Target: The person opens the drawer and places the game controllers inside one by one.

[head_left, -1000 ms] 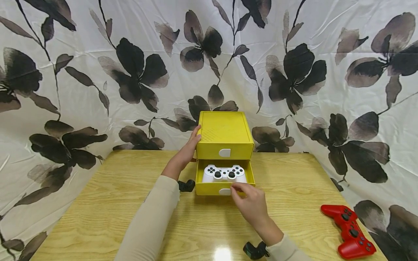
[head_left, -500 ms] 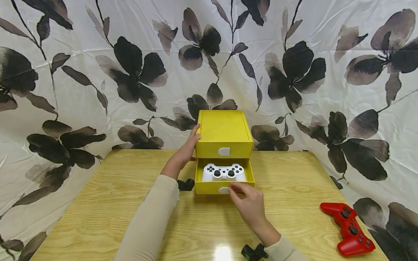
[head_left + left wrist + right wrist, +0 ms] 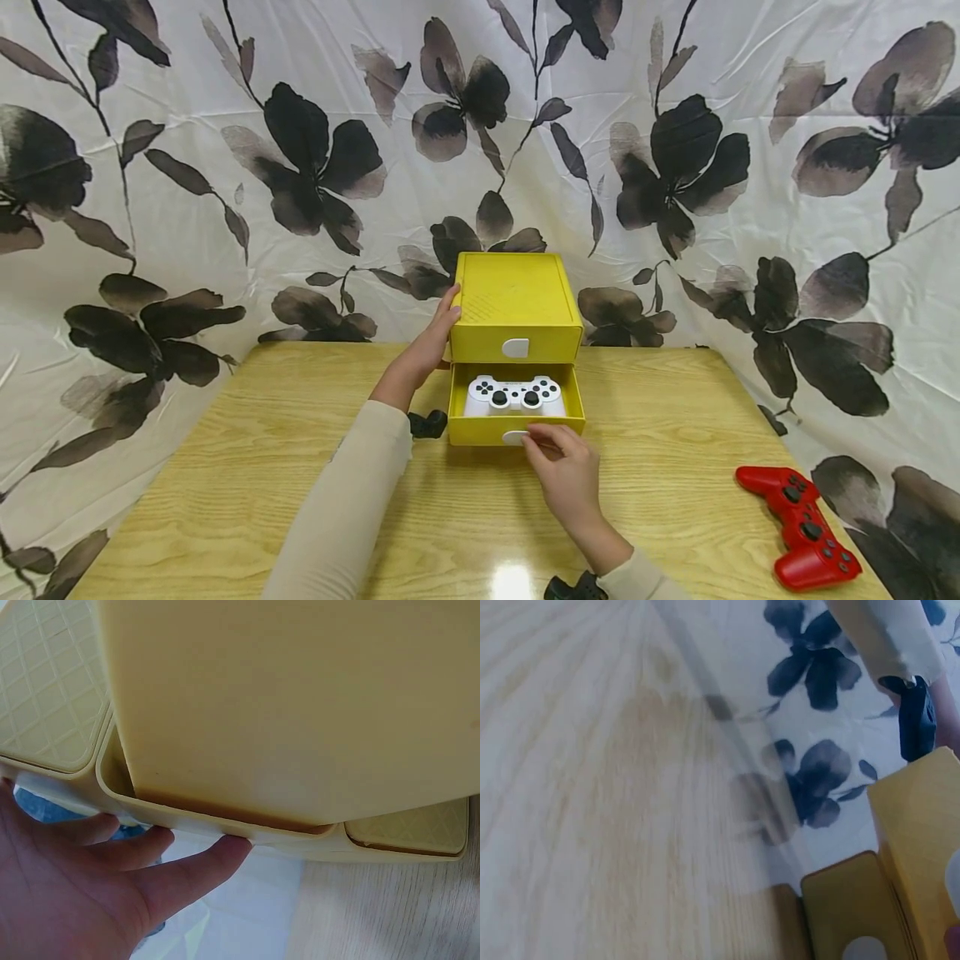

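The left hand [image 3: 427, 346] rests with straight fingers against the left side of the yellow drawer box [image 3: 516, 304], while the right hand [image 3: 564, 471] pinches the white tab of its open lower drawer [image 3: 514, 431], where a white game controller [image 3: 514, 395] lies

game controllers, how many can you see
2. A white game controller lies in the open lower drawer of the yellow plastic drawer box; a red game controller lies on the wooden table's right edge. The shut upper drawer may hide more.

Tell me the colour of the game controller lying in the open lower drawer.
White controller with black buttons and sticks; head view shows it best.
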Demonstrator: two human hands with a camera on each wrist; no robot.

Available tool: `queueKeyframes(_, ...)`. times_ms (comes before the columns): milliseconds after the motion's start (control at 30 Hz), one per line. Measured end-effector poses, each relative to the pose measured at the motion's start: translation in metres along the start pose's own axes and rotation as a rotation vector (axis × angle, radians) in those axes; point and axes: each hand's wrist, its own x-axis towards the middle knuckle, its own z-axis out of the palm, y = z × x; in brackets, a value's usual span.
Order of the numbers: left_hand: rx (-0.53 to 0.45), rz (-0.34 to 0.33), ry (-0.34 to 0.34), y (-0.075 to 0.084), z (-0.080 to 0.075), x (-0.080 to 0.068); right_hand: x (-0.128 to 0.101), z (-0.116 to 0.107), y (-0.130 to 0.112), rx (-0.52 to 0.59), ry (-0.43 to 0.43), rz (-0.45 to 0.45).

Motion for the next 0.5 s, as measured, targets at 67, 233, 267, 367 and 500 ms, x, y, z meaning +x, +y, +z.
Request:
queueKeyframes(67, -0.002, 0.000, 0.002, 0.0005, -0.0001, -0.0003, -0.0002, 0.0014, -0.0008, 0.007, 0.008, 0.031)
queueKeyframes(233, -0.003, -0.001, 0.003, 0.0012, -0.0001, -0.0003, -0.0004, 0.0031, -0.0019, 0.015, 0.027, 0.068)
queueKeyframes(267, -0.001, -0.002, 0.002, 0.0010, -0.0001, -0.0002, -0.0005, 0.0031, -0.0019, 0.018, 0.029, 0.071)
queueKeyframes(367, 0.001, -0.005, 0.002, 0.0006, 0.0001, 0.0000, -0.0006, 0.0031, -0.0015, 0.025, 0.032, 0.080)
queueKeyframes(500, -0.004, -0.007, 0.000, 0.0004, 0.0001, -0.0004, -0.0005, 0.0026, -0.0009, 0.024, 0.030, 0.086)
